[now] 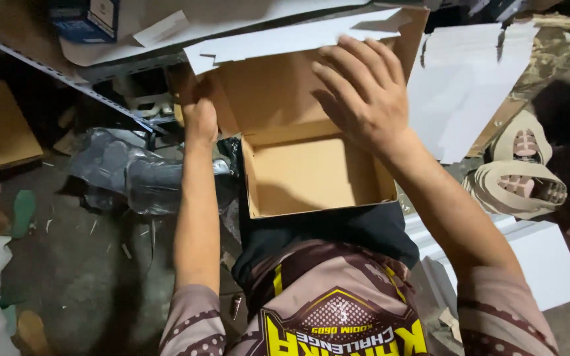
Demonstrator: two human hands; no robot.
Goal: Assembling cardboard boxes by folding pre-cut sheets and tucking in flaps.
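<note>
An open brown cardboard box (311,175) rests on my lap, its inside bare. Its lid (278,86) stands up at the far side, white on the outside and brown within. My left hand (198,112) grips the lid's left edge near the corner. My right hand (364,92) lies flat with fingers spread against the inner face of the lid, near its top right.
A stack of flat white cardboard sheets (460,86) lies to the right. A pair of beige sandals (519,175) sits beyond them. A white box (542,257) lies at my right side. A grey plastic-wrapped bundle (123,171) lies left, under a metal shelf rail (67,79).
</note>
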